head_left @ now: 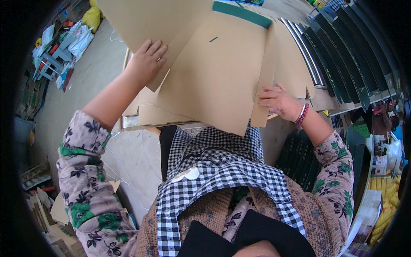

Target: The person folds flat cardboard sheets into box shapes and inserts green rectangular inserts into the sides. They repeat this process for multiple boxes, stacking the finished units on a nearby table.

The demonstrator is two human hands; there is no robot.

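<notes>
An unfinished cardboard box (222,64), brown inside with a dark green strip (242,13) along its far edge, lies open in front of me. My left hand (150,60) grips the lower part of its large raised left panel (145,21); the thumb is hidden. At the right, my right hand (280,102) has its fingers bent against the narrow upright side flap (262,81), near its near end. The box's near corner points toward my checked apron (222,165). A small dark mark (213,39) shows on the inner face.
More flat cardboard (291,60) lies under and beside the box. Metal rollers (306,51) and a row of dark green panels (342,51) stand to the right. Bags and stools (60,51) are at far left, with cardboard pieces (64,235) on the floor at lower left.
</notes>
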